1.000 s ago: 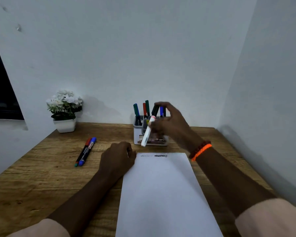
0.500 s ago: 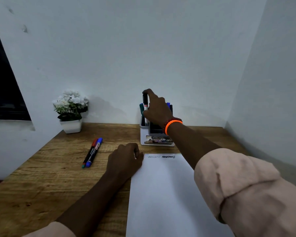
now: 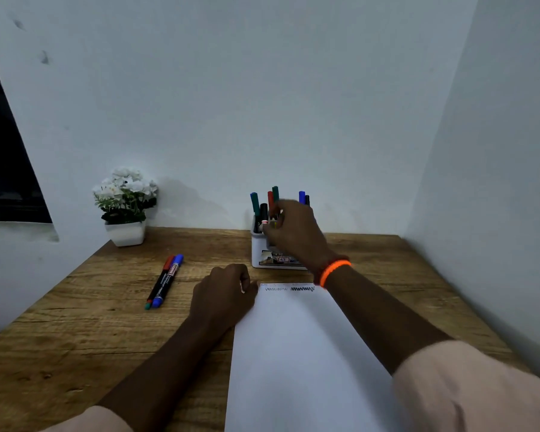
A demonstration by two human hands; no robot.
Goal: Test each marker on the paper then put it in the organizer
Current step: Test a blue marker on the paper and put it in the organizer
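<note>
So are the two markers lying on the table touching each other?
Touching. In the head view the blue marker and the red marker lie side by side on the table, with no gap between them.

Dim, bluish light; soft shadows on the wall, wide-angle bending at the edges, right hand [image 3: 295, 232] motion-blurred.

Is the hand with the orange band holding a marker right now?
Cannot tell: the right hand is blurred in front of the organizer, fingers loosely curled near the markers.
</note>
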